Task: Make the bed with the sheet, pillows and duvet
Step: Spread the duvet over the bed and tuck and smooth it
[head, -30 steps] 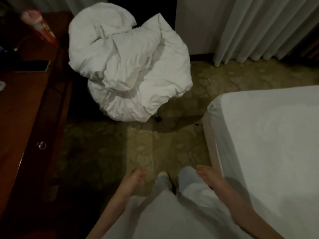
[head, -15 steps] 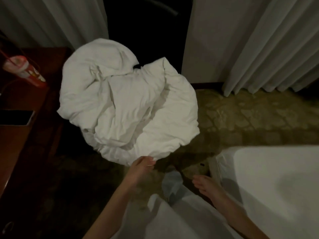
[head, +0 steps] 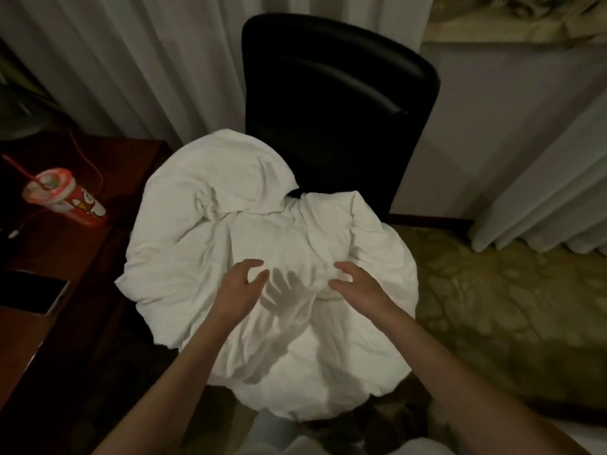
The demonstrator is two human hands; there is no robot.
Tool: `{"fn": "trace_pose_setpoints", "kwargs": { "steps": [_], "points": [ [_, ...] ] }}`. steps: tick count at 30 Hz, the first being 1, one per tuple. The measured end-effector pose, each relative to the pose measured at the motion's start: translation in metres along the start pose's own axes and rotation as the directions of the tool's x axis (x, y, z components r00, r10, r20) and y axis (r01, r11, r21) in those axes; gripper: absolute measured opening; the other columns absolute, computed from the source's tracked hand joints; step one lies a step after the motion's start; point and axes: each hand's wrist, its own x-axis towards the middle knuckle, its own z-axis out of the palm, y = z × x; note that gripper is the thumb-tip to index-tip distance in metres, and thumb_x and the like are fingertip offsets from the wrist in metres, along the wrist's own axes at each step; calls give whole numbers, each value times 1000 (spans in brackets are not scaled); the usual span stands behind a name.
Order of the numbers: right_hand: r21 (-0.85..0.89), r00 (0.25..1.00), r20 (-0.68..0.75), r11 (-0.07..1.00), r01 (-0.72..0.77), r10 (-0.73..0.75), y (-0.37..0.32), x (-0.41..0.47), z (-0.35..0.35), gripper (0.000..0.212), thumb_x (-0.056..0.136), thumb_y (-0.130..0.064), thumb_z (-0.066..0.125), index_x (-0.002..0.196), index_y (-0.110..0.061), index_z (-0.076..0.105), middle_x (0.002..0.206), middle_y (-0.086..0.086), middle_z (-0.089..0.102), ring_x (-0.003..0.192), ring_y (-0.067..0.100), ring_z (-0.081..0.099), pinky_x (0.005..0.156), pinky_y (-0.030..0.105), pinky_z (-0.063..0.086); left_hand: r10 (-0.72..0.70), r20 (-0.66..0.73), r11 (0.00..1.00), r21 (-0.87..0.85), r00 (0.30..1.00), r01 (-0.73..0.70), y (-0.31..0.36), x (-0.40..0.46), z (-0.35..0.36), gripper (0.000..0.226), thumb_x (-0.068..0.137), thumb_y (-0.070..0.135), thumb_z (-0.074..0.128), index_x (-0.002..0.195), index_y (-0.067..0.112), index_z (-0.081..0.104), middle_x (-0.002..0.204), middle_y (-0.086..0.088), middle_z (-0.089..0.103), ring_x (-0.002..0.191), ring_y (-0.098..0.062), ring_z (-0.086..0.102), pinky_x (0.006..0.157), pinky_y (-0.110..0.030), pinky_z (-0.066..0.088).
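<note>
While the crumpled white fabric duvet [head: 262, 274] is lying heaped on the seat of the black padded office chair [head: 335, 103], both hands are hovering just above its middle, casting shadows on the cloth. The left hand [head: 238, 289] is spreading its fingers, relaxed and gripping nothing; the right hand [head: 359, 287] is doing likewise, fingers loosely extended, holding nothing. Whether either is touching the fabric is not clear. To the left, the dark reddish wooden desk [head: 39, 323] is carrying a red lidded paper cup with a straw [head: 62, 197] and a dark flat phone [head: 29, 292]. Pale pleated curtains [head: 115, 67] are hanging behind, and patterned yellowish carpet [head: 509, 307] is showing on the right.
</note>
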Motion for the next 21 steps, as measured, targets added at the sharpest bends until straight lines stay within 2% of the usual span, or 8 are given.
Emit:
{"fn": "trace_pose_setpoints", "kwargs": {
  "steps": [2, 5, 7, 10, 12, 14, 18, 21],
  "points": [
    [-280, 999, -49, 960, -3, -11, -3, 26, 7, 77, 87, -33, 63, 150, -33, 17, 158, 4, 14, 144, 30, 12, 114, 43, 21, 25, -64, 977, 215, 998, -11, -15, 36, -7, 44, 92, 37, 56, 132, 17, 53, 138, -5, 50, 122, -26, 49, 104, -36, 34],
    [-647, 992, -81, 763, 20, -94, -5, 58, 25, 104, 84, -40, 67, 146, -44, -17, 155, -2, -30, 141, 35, -27, 111, 66, 4, -49, -67, 844, 530, 997, 77, -40, 79, -16, 65, 90, 52, 52, 147, 31, 28, 157, -2, 19, 146, -27, 5, 112, -59, 7],
    [-791, 978, -83, 610, 52, -192, -5, 89, 36, 117, 77, -54, 69, 140, -46, -30, 149, -2, -41, 136, 38, -35, 103, 75, 1, -19, -103, 722, 687, 995, 84, -57, 106, -22, 86, 83, 64, 52, 151, 36, 7, 160, -5, -3, 145, -31, -15, 107, -68, -4],
    [-812, 978, -159, 582, -53, -133, -4, 157, 53, 129, 65, -61, 74, 135, -50, -34, 145, 2, -47, 134, 44, -36, 98, 79, 0, -16, -82, 630, 773, 997, 73, -88, 158, -24, 116, 64, 81, 53, 148, 37, -14, 156, -12, -22, 142, -40, -19, 102, -74, -2],
    [-799, 977, -200, 590, -118, -76, -1, 198, 70, 121, 70, -55, 74, 137, -54, -28, 148, 4, -41, 137, 48, -25, 101, 78, 6, -144, -13, 691, 714, 989, 110, -101, 197, -9, 125, 57, 84, 57, 148, 38, -15, 156, -15, -19, 142, -45, -10, 103, -75, 4],
    [-772, 973, -229, 613, -167, -23, 7, 227, 93, 102, 80, -43, 69, 141, -54, -13, 155, 4, -21, 139, 48, 1, 104, 70, 20, -209, 41, 674, 730, 977, 114, -107, 224, 12, 125, 56, 82, 61, 150, 33, -6, 156, -20, -6, 140, -50, 5, 104, -72, 14],
    [-656, 916, -374, 740, -149, -147, 43, 253, 110, 56, 85, -40, 60, 129, -35, 26, 137, 18, 35, 114, 45, 45, 91, 54, 43, -174, 126, 646, 763, 977, 16, -124, 256, 47, 116, 62, 77, 64, 148, 27, 5, 154, -16, 7, 138, -44, 14, 103, -62, 23],
    [-695, 890, -395, 708, -126, -230, 54, 252, 115, 56, 76, -47, 58, 123, -21, 42, 124, 23, 45, 100, 48, 54, 80, 55, 48, -114, 123, 751, 660, 986, 5, -136, 260, 50, 110, 62, 70, 70, 146, 23, 15, 150, -15, 18, 135, -40, 23, 102, -57, 29]
  ]
}}
